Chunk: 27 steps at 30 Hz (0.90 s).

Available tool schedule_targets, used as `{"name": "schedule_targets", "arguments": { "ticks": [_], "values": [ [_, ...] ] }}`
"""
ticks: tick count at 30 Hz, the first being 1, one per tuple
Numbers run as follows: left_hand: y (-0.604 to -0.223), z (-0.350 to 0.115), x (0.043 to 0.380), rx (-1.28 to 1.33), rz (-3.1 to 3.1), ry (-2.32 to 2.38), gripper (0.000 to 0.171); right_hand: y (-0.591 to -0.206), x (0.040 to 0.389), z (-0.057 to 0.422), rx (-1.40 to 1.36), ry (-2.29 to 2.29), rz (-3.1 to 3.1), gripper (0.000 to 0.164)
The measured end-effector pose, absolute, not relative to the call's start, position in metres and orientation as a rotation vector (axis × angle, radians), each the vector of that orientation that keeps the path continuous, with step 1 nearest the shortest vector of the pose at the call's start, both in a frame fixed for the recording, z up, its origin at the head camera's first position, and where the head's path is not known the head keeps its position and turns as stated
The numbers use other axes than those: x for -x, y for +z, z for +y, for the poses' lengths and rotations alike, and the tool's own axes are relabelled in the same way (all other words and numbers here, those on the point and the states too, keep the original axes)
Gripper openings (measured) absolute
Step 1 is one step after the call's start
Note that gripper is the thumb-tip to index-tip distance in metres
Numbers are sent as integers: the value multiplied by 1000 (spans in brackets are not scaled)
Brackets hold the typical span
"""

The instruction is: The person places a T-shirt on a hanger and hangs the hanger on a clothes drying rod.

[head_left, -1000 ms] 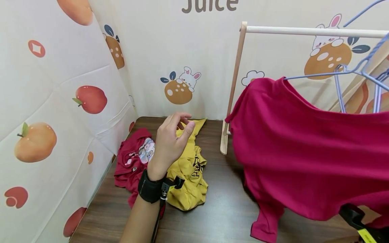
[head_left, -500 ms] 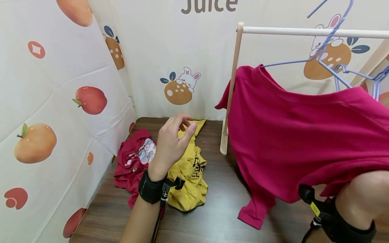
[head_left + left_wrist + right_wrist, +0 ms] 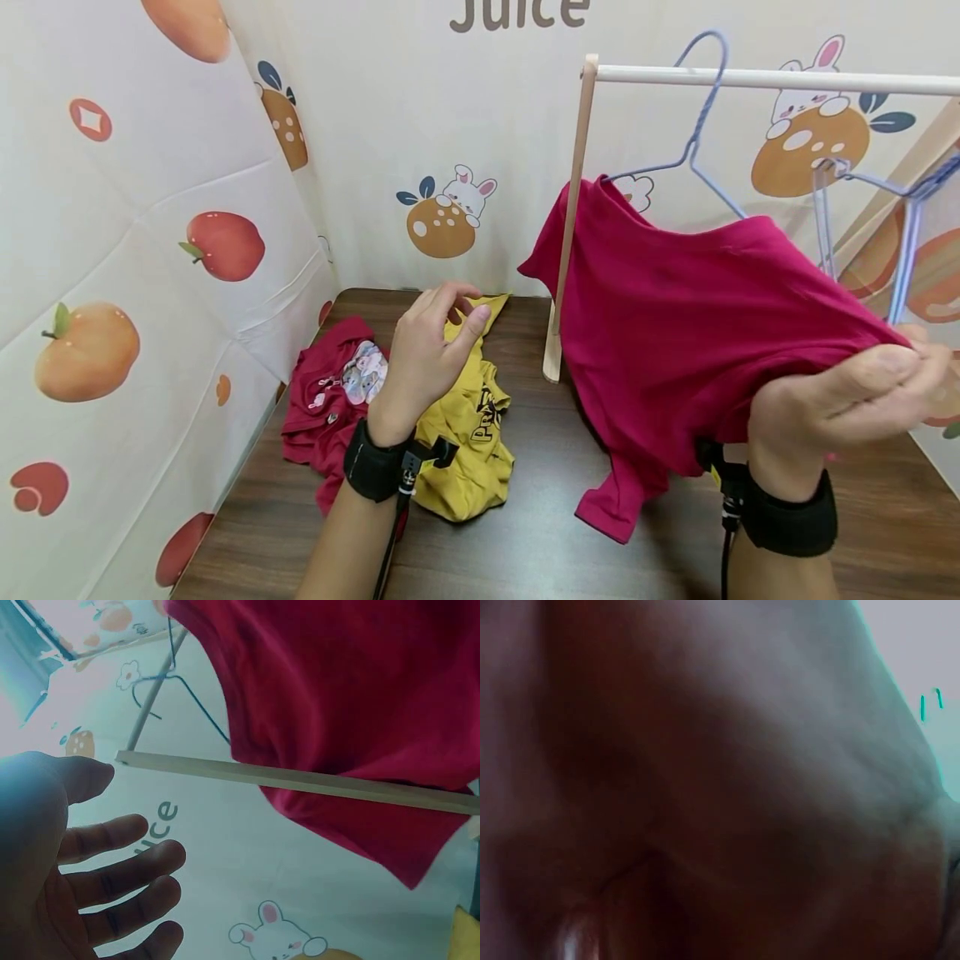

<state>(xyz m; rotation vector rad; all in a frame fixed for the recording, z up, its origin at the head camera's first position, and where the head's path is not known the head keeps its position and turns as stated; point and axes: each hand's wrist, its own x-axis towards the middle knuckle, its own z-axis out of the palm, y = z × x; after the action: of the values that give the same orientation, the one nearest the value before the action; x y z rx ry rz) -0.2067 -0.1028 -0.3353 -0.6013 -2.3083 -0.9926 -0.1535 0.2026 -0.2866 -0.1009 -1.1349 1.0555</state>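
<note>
A magenta long-sleeved shirt [image 3: 675,308] hangs at the right in the head view, on a blue wire hanger [image 3: 692,150]. The hanger's hook loops over the white rail [image 3: 780,78] of a small wooden rack. My right hand [image 3: 847,396] pinches the shirt at its right side and draws the cloth taut. Cloth and skin fill the dark right wrist view. In mid-air, above a yellow garment [image 3: 465,467], is my left hand [image 3: 431,342], fingers loosely curved and holding nothing. The shirt's left part lies behind the rack's upright [image 3: 300,780] in the left wrist view.
A dark red garment [image 3: 322,400] with a printed patch lies crumpled left of the yellow one on the brown table [image 3: 540,550]. More blue hangers [image 3: 911,200] hang at the far right. Printed cloth walls [image 3: 525,167] stand behind and to the left.
The shirt and its hanger have moved left, and the hook has come down over the rail. My right hand has come into view, gripping the shirt's right side. My left hand has hardly moved.
</note>
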Motion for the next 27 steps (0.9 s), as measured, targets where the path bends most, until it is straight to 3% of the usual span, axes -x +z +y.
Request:
{"name": "schedule_targets", "arguments": {
  "ticks": [13,27],
  "values": [
    [-334,-106,206,600,-2377,-967,27,-306,172,196,20,1025,-1189,28],
    [-332,-107,206,580,-2540,-890,23,-308,144,200,-368,1123,-1624,49]
  ]
}}
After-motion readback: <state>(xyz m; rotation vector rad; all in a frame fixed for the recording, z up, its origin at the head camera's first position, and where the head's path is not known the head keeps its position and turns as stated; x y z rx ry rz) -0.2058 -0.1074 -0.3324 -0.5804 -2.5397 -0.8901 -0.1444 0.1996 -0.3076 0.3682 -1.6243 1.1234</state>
